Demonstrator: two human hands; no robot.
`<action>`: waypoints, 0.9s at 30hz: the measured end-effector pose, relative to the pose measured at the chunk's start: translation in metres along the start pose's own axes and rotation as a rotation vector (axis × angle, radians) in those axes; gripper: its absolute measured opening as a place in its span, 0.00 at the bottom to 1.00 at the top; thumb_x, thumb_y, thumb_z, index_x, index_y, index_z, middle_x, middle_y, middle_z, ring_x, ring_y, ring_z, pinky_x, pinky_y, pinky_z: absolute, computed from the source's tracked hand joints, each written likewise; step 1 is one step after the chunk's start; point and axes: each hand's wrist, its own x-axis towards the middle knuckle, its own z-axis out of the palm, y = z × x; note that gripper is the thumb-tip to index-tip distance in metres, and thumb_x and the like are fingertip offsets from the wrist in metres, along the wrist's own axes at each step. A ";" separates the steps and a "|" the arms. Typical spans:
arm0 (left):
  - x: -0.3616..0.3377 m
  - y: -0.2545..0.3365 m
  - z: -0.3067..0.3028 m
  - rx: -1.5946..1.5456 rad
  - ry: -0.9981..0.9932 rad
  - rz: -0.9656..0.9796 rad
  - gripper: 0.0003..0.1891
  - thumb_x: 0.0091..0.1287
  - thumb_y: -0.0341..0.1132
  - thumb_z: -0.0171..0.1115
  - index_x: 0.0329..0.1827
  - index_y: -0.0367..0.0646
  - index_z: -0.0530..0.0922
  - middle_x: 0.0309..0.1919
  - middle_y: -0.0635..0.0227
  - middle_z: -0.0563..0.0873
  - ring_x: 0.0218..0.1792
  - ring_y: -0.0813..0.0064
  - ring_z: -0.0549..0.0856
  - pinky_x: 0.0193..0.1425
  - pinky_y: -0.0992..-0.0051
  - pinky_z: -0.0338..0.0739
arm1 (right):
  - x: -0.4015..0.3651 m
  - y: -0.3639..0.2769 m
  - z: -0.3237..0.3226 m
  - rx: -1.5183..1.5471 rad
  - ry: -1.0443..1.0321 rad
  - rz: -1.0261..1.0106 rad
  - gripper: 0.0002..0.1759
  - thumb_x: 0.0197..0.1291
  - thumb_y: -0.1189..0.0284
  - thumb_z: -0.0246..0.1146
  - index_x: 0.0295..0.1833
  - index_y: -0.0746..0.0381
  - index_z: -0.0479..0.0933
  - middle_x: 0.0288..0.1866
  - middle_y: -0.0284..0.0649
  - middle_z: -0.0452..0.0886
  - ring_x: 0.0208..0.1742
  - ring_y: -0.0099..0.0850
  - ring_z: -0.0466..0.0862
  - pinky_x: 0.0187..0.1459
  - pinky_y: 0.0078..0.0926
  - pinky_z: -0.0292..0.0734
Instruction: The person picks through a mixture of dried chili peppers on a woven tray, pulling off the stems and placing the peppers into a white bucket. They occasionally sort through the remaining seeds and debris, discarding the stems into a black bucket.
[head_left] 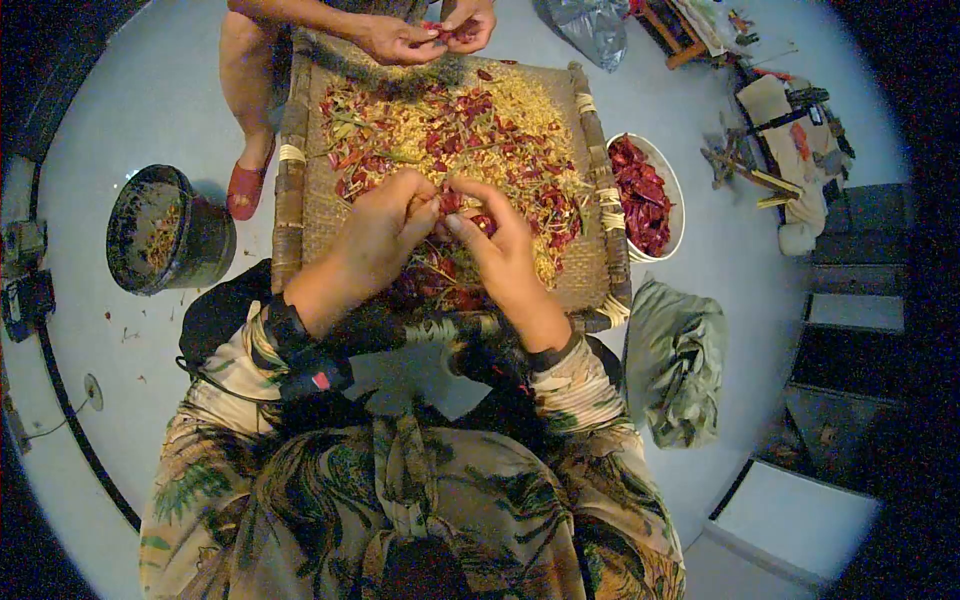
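Observation:
Over the near half of a woven bamboo tray (289, 220), my left hand (385, 225) and my right hand (503, 240) meet. Their fingers pinch a dried red chili pepper (451, 203) between them, partly hidden by the fingertips. Yellow chili seeds (520, 100) cover much of the tray, mixed with red pepper pieces (472, 105) and stems. Darker whole peppers (425, 285) lie below my wrists at the tray's near edge.
Another person's hands (430, 38) hold a red pepper piece over the far edge. At right stands a white bucket (677, 190) of red peppers, with a greenish sack (680, 360) nearer me. A black bucket (215, 250) holding scraps stands left, near a red slipper (247, 190).

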 end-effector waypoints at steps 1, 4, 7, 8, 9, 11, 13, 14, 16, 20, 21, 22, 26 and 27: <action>0.000 -0.007 0.003 0.072 0.045 0.057 0.06 0.64 0.30 0.56 0.38 0.38 0.71 0.28 0.58 0.79 0.29 0.60 0.80 0.33 0.66 0.73 | 0.000 -0.004 0.000 -0.091 0.048 -0.078 0.15 0.54 0.78 0.62 0.49 0.64 0.73 0.41 0.40 0.80 0.39 0.30 0.80 0.43 0.25 0.74; 0.000 -0.013 0.008 0.143 0.077 0.127 0.07 0.62 0.31 0.56 0.39 0.39 0.70 0.28 0.55 0.77 0.31 0.52 0.78 0.34 0.62 0.72 | -0.001 -0.010 -0.002 -0.253 0.125 -0.181 0.14 0.53 0.76 0.64 0.45 0.64 0.74 0.39 0.42 0.81 0.39 0.34 0.80 0.42 0.26 0.74; -0.001 -0.012 0.013 0.167 0.056 0.122 0.07 0.62 0.31 0.57 0.39 0.39 0.70 0.29 0.54 0.77 0.32 0.52 0.78 0.34 0.62 0.72 | -0.002 0.005 -0.002 -0.208 0.095 -0.081 0.10 0.53 0.75 0.65 0.42 0.65 0.76 0.36 0.40 0.80 0.34 0.29 0.79 0.36 0.22 0.73; -0.002 -0.011 0.014 0.179 0.051 0.117 0.07 0.62 0.31 0.57 0.39 0.39 0.70 0.29 0.54 0.77 0.33 0.52 0.78 0.34 0.62 0.72 | -0.001 0.009 -0.002 -0.205 0.101 -0.081 0.09 0.55 0.75 0.64 0.41 0.65 0.76 0.35 0.36 0.80 0.30 0.23 0.77 0.32 0.18 0.72; -0.002 -0.009 0.015 0.143 0.036 0.093 0.07 0.62 0.31 0.57 0.39 0.39 0.70 0.29 0.54 0.77 0.33 0.52 0.78 0.34 0.62 0.72 | 0.000 0.008 -0.002 -0.202 0.105 -0.084 0.07 0.56 0.76 0.64 0.40 0.65 0.77 0.33 0.32 0.80 0.27 0.16 0.75 0.28 0.14 0.71; -0.002 -0.007 0.014 0.076 0.010 0.043 0.07 0.62 0.30 0.57 0.39 0.39 0.70 0.30 0.53 0.77 0.34 0.52 0.78 0.35 0.63 0.72 | -0.002 0.002 -0.003 -0.067 0.057 0.084 0.06 0.56 0.74 0.64 0.38 0.64 0.77 0.32 0.33 0.79 0.30 0.21 0.76 0.33 0.18 0.71; -0.003 -0.012 0.016 0.071 0.020 0.082 0.06 0.62 0.30 0.56 0.39 0.39 0.71 0.28 0.56 0.77 0.32 0.58 0.79 0.34 0.65 0.72 | -0.003 -0.002 -0.002 0.027 0.032 0.196 0.05 0.56 0.73 0.63 0.37 0.63 0.77 0.30 0.32 0.78 0.31 0.21 0.76 0.34 0.20 0.71; -0.003 -0.013 0.017 0.068 0.024 0.102 0.06 0.62 0.30 0.56 0.39 0.39 0.71 0.28 0.58 0.77 0.31 0.61 0.79 0.33 0.67 0.72 | -0.004 -0.003 -0.002 0.053 0.032 0.224 0.05 0.57 0.73 0.63 0.36 0.63 0.77 0.29 0.31 0.77 0.31 0.20 0.75 0.33 0.19 0.71; -0.003 -0.002 0.012 -0.031 -0.029 -0.031 0.05 0.63 0.30 0.56 0.38 0.39 0.71 0.25 0.63 0.76 0.28 0.69 0.78 0.31 0.71 0.71 | -0.004 -0.001 -0.003 0.122 0.034 0.255 0.04 0.57 0.73 0.62 0.36 0.63 0.76 0.28 0.29 0.76 0.29 0.18 0.74 0.31 0.18 0.70; -0.003 -0.013 0.022 -0.312 0.021 -0.075 0.04 0.64 0.30 0.55 0.36 0.41 0.71 0.21 0.74 0.71 0.22 0.84 0.71 0.24 0.80 0.65 | -0.004 0.002 -0.004 0.370 0.019 0.312 0.03 0.57 0.74 0.62 0.35 0.61 0.75 0.24 0.28 0.74 0.23 0.17 0.70 0.24 0.14 0.63; -0.002 -0.013 0.023 -0.475 -0.003 -0.209 0.03 0.64 0.30 0.55 0.36 0.41 0.71 0.21 0.75 0.71 0.21 0.85 0.70 0.23 0.82 0.63 | -0.004 0.000 -0.004 0.449 0.009 0.338 0.03 0.57 0.75 0.62 0.35 0.60 0.75 0.24 0.27 0.73 0.21 0.16 0.68 0.22 0.13 0.60; 0.000 -0.013 0.024 -0.638 -0.028 -0.343 0.03 0.64 0.30 0.55 0.36 0.42 0.71 0.21 0.77 0.71 0.20 0.86 0.68 0.22 0.83 0.62 | -0.004 -0.002 -0.004 0.491 -0.003 0.365 0.03 0.57 0.74 0.62 0.35 0.60 0.74 0.23 0.27 0.72 0.21 0.16 0.68 0.21 0.13 0.59; -0.002 -0.019 0.022 -1.118 -0.144 -0.536 0.03 0.64 0.31 0.56 0.36 0.43 0.71 0.20 0.79 0.70 0.16 0.89 0.64 0.19 0.86 0.57 | -0.003 -0.005 -0.006 0.662 -0.046 0.451 0.03 0.57 0.74 0.61 0.33 0.59 0.73 0.22 0.26 0.70 0.21 0.16 0.66 0.21 0.13 0.58; -0.001 -0.020 0.021 -1.137 -0.165 -0.532 0.03 0.63 0.30 0.56 0.35 0.43 0.71 0.21 0.79 0.71 0.17 0.88 0.65 0.20 0.86 0.58 | -0.002 -0.006 -0.006 0.705 -0.056 0.466 0.04 0.57 0.73 0.61 0.33 0.58 0.73 0.22 0.26 0.70 0.20 0.16 0.66 0.20 0.13 0.57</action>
